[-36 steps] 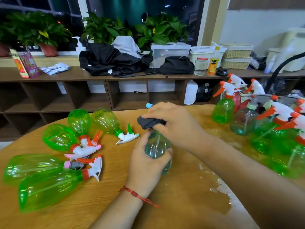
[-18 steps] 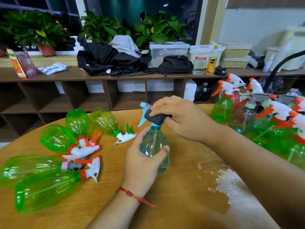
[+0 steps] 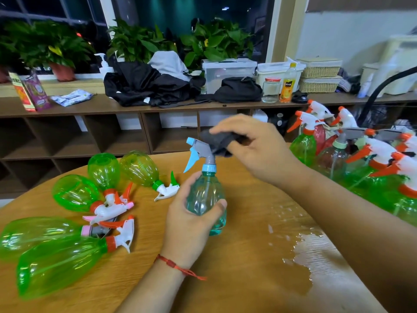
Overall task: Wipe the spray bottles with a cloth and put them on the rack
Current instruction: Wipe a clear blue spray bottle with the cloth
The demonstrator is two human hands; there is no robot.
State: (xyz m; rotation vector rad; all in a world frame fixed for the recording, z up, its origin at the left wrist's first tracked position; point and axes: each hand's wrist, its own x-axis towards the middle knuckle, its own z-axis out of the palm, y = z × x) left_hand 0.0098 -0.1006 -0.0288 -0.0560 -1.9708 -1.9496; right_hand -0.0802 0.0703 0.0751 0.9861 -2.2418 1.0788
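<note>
Above the counter (image 3: 237, 281), left grip (image 3: 188, 224) is clasping the bottle (image 3: 206, 194) while right grip (image 3: 259, 150), pinching the cloth (image 3: 220, 143), should be circling its sprayer (image 3: 199, 149).

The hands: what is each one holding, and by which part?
The left hand grips the upright teal spray bottle round its body. The right hand holds a bunched dark cloth in its fingers, at the bottle's sprayer head.

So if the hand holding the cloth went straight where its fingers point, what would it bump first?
Most likely the grey spray head of the teal bottle that the left hand grips. The right hand points at it, dark cloth leading, so the cloth would touch first, though depth is unclear.
</note>
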